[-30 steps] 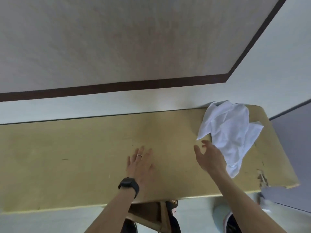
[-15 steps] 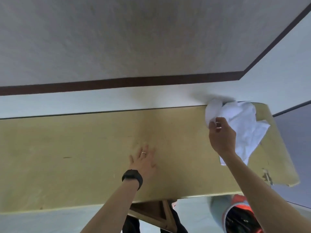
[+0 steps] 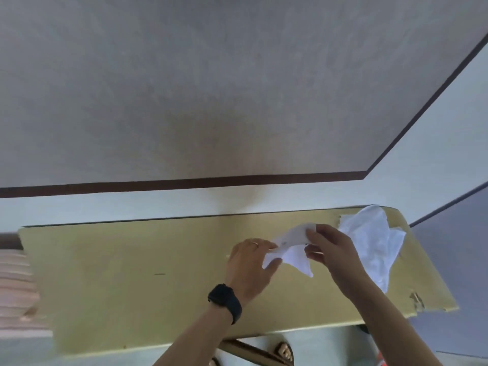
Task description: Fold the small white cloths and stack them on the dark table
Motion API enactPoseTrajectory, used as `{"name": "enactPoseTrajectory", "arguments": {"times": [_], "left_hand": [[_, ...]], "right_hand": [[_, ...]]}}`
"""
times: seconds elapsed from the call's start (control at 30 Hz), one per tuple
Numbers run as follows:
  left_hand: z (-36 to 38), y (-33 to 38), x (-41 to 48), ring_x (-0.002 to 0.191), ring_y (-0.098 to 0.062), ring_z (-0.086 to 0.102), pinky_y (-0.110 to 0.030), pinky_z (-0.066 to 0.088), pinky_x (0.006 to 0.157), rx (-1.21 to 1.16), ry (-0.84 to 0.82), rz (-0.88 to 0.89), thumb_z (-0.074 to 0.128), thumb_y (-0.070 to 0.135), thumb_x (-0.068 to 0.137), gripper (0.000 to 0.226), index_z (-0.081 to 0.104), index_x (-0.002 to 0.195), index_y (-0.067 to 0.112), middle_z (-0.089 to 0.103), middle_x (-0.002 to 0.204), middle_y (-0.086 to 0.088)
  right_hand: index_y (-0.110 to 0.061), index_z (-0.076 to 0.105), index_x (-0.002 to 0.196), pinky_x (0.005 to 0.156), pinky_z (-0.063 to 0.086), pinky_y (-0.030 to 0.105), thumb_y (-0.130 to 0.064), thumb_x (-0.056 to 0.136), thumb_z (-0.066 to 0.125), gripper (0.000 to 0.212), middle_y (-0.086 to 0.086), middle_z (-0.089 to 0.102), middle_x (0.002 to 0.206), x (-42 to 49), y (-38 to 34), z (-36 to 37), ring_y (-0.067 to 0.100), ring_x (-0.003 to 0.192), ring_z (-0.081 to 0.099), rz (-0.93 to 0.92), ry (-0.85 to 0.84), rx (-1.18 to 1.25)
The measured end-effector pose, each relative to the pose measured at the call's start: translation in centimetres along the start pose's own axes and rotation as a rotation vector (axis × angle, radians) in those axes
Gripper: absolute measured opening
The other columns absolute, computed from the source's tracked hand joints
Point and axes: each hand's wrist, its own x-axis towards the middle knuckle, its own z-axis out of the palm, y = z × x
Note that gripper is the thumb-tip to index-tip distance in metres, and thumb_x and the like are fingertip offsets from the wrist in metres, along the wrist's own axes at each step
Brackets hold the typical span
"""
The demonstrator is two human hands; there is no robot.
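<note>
**A:** What are the hands gripping?

**B:** One small white cloth [image 3: 293, 249], held between them. The right hand [image 3: 333, 253] pinches its upper edge, thumb and fingers closed on the fabric at the cloth's two o'clock. The left hand [image 3: 248, 262] has its fingers curled over the other end, at nine o'clock.

**A:** How does the cloth look?

**B:** Thin, limp and creased, not folded. It sags loosely between the two grips. One pointed corner hangs toward five o'clock, and a smaller flap droops just beside the left thumb. I cannot tell whether the low corner touches the table [image 3: 132, 273] or hangs just above it.

**A:** Where is it over the table?

**B:** Right of the tabletop's middle, nearer the far edge than the near one.

**A:** Are there other cloths?

**B:** A pile of white cloths [image 3: 369, 239] lies at two o'clock from the right hand, on the table's far right end. It is rumpled, with loose corners sticking out, and the right forearm covers part of it.

**A:** And around that?

**B:** The left hand wears a ring [image 3: 255, 243], with a black watch [image 3: 225, 302] on the wrist. The tabletop is yellowish wood with a chipped corner [image 3: 417, 303] at four o'clock from the hands. Behind it is a pale wall [image 3: 158, 204] with a dark band [image 3: 184, 182] across it. A blurred pink striped thing [image 3: 15, 286] sits at nine o'clock, at the edge of view.
</note>
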Motion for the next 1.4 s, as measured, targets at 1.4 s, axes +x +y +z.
{"name": "enactPoseTrajectory", "arguments": {"times": [1.4], "left_hand": [[-9.8,-21.9,-6.3,0.075,-0.021,0.066,-0.033,0.054,0.072,0.609,0.343,0.259,0.048,0.028,0.094,0.03,0.077,0.093,0.021,0.072,0.083,0.004]], "right_hand": [[-0.024,0.078,0.091,0.062,0.056,0.031,-0.014,0.078,0.082,0.017,-0.009,0.072,0.095,3.6,9.8,10.1,0.022,0.079,0.068,-0.702,0.102,-0.949]]}}
